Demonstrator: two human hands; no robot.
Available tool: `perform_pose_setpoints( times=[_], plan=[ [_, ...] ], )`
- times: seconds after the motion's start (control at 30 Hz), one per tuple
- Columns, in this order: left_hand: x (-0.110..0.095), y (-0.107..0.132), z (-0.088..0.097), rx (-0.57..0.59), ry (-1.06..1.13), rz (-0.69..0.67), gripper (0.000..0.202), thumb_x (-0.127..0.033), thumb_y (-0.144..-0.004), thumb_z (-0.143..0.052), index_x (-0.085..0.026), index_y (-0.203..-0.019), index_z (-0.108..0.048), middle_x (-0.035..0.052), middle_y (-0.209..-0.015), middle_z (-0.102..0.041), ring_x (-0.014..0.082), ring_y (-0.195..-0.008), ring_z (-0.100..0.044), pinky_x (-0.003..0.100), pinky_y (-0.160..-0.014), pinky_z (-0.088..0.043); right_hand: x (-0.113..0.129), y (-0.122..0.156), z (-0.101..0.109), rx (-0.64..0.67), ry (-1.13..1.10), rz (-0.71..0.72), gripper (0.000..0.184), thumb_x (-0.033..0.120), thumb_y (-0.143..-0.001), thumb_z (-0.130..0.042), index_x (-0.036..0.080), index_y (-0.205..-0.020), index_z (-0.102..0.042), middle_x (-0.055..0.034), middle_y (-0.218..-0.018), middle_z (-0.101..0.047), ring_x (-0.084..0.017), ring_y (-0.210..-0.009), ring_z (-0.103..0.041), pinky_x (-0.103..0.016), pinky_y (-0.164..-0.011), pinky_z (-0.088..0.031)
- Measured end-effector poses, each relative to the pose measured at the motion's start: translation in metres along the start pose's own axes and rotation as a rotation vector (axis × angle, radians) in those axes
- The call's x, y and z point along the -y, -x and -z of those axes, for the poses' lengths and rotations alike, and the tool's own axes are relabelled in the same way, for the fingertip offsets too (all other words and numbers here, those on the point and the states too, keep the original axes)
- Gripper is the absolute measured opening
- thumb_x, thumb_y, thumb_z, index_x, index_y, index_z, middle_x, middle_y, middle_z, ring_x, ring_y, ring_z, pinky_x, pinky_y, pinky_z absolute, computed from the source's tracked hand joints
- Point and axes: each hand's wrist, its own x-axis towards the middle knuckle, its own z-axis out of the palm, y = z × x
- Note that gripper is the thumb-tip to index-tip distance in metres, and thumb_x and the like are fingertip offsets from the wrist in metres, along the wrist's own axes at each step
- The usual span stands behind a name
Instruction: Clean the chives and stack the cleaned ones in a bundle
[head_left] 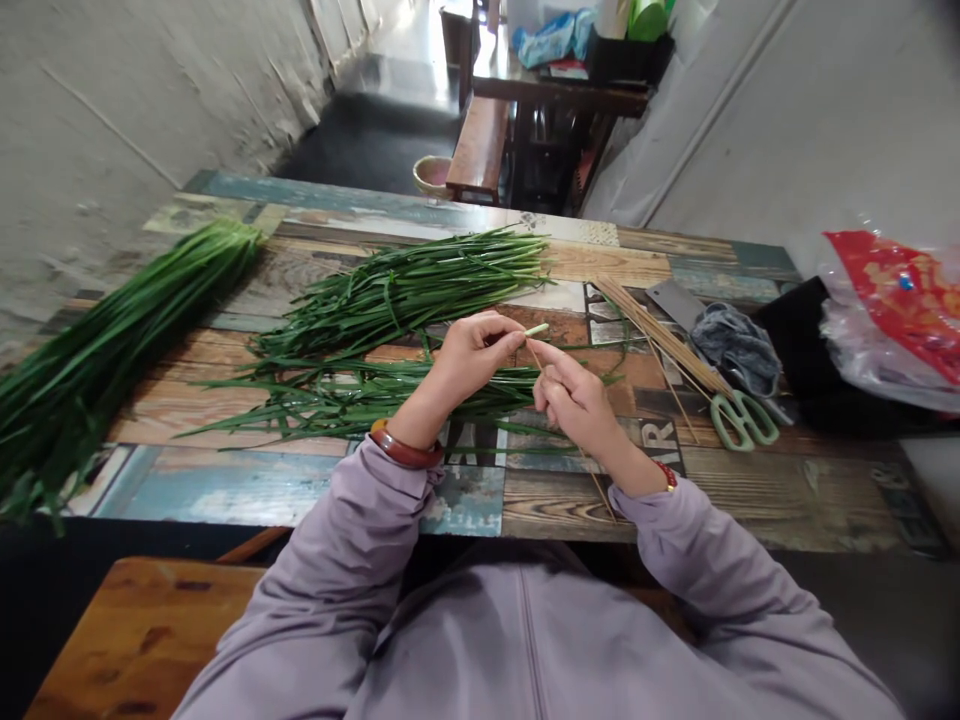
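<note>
My left hand (474, 358) is closed, pinching a garlic chive whose pale cut end (537, 330) sticks out past the fingertips. Close against it, my right hand (576, 398) grips a thin bamboo skewer (601, 488). The skewer's upper end meets the chive at the fingertips, while its lower end slants down toward the table's near edge. Whether it has pierced the stalk I cannot tell. Beneath my hands lies a loose row of garlic chives (322, 408). A thicker pile of chives (405, 285) rests just beyond it.
A large chive bundle (150, 315) hangs over the left edge of the wooden table (720, 500). To the right lie several bamboo skewers (660, 335), green-handled scissors (742, 420), a grey fuzzy item (735, 345) and a red plastic bag (900, 300). A bench (480, 145) and basket (432, 176) stand beyond.
</note>
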Motion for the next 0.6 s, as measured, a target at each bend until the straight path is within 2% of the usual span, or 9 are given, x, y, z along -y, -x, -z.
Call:
perform_pose_setpoints(
  times=[0.1,0.2,0.33,0.6],
  plan=[
    [0.0009,-0.0002,-0.001,0.009,-0.007,-0.004,0.018,-0.025,-0.087,-0.064,-0.013,-0.082,-0.077,0.0026,-0.074,-0.067,0.0131,-0.07,-0.056,0.026,-0.067,-0.042,-0.0011,-0.0027,-0.0001,-0.038,0.017,0.011,0.045,0.026,-0.092,-0.046,0.023,-0.135,-0.059,0.0048,-0.062,-0.058,-0.011,-0.05,-0.049,-0.027,-0.054,-0.043],
    [0.0006,-0.0001,-0.0021,0.009,-0.01,-0.01,0.016,-0.024,-0.086,-0.066,-0.014,-0.081,-0.077,0.0028,-0.074,-0.067,0.013,-0.07,-0.056,0.026,-0.068,-0.042,-0.0014,-0.0032,0.0004,-0.071,0.072,0.005,0.04,0.03,-0.095,-0.048,0.021,-0.131,-0.062,0.0062,-0.055,-0.054,-0.011,-0.048,-0.049,-0.027,-0.056,-0.044],
    [-0.0009,0.0004,-0.0033,0.007,-0.021,-0.008,0.016,-0.022,-0.086,-0.064,-0.014,-0.081,-0.077,0.0034,-0.075,-0.069,0.0131,-0.07,-0.058,0.025,-0.067,-0.043,-0.0032,-0.0013,0.0012,-0.114,0.123,-0.009,0.041,0.032,-0.096,-0.048,0.019,-0.13,-0.064,0.0063,-0.053,-0.053,-0.01,-0.046,-0.049,-0.026,-0.055,-0.045],
    [0.0016,0.0004,-0.0042,0.006,-0.026,-0.011,0.016,-0.019,-0.085,-0.062,-0.014,-0.083,-0.077,0.0032,-0.075,-0.07,0.0122,-0.068,-0.059,0.024,-0.065,-0.042,-0.0048,-0.0016,0.0007,-0.128,0.145,-0.02,0.044,0.031,-0.095,-0.047,0.017,-0.133,-0.064,-0.0006,-0.065,-0.064,-0.012,-0.052,-0.054,-0.026,-0.054,-0.047]
  ],
)
